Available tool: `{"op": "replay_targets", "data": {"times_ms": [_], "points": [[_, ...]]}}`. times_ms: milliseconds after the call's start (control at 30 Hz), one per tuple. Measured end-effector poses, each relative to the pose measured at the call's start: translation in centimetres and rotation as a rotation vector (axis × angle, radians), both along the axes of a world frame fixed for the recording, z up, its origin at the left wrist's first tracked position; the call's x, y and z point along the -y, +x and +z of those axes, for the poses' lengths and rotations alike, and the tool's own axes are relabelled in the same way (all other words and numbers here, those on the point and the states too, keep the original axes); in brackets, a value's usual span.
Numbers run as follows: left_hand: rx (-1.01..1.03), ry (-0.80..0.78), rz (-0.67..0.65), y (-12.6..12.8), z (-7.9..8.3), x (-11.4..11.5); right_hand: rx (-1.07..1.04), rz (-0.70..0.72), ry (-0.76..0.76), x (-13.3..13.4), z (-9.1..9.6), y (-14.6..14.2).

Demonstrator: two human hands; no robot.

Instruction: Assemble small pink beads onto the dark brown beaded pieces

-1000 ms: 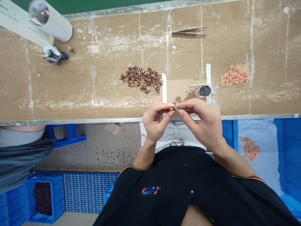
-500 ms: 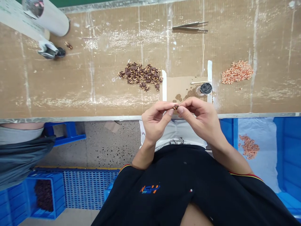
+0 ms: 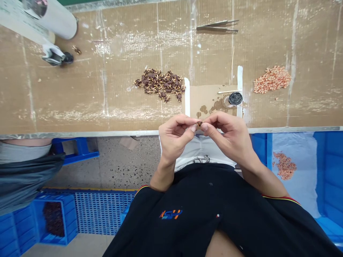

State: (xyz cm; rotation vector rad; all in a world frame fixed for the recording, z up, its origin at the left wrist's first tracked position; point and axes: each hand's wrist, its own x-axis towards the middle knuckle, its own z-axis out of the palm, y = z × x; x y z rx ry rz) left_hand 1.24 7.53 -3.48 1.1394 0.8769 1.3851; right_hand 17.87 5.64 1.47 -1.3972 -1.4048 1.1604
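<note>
Head camera view has the left hand (image 3: 174, 137) and the right hand (image 3: 232, 134) meeting over the near edge of the table (image 3: 107, 100), thumb and forefinger of each pinched on a small dark-and-gold piece (image 3: 199, 124), partly hidden by the fingertips. The step in hand looks like close fingertip work on this one piece; its exact nature is too small to tell. The next move seems to call for a light, steady pinch from both sides. Just beyond lies a stained cardboard mat (image 3: 198, 96), with a cotton swab (image 3: 227, 92) and a round black thing (image 3: 235, 98) towards its right side. Left of the mat is a brown-and-gold pile (image 3: 160, 85); right, well apart, an orange-pink pile (image 3: 272, 79). Tweezers (image 3: 217, 26) lie farthest back.
</note>
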Motion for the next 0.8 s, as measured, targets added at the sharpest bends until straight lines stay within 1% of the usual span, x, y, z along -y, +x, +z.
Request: {"op": "replay_targets", "data": {"times_ms": [200,367,467,633,800], "points": [[0.054,-0.183,-0.06,0.0,0.4,-0.1,-0.14,0.026,-0.136,-0.7,0.3,0.5],[0.056,-0.319,-0.076,0.2,0.2,-0.3,-0.198,0.035,-0.22,-1.2,0.3,0.6],[0.06,-0.343,-0.087,0.1,0.1,-0.4,-0.206,0.029,-0.24,-1.2,0.2,0.6],[0.073,-0.332,-0.118,-0.2,0.2,-0.7,-0.19,0.049,-0.241,-1.2,0.2,0.4],[0.114,-0.371,-0.151,-0.5,0.2,-1.1,-0.217,0.073,-0.24,-1.6,0.3,0.2]]}}
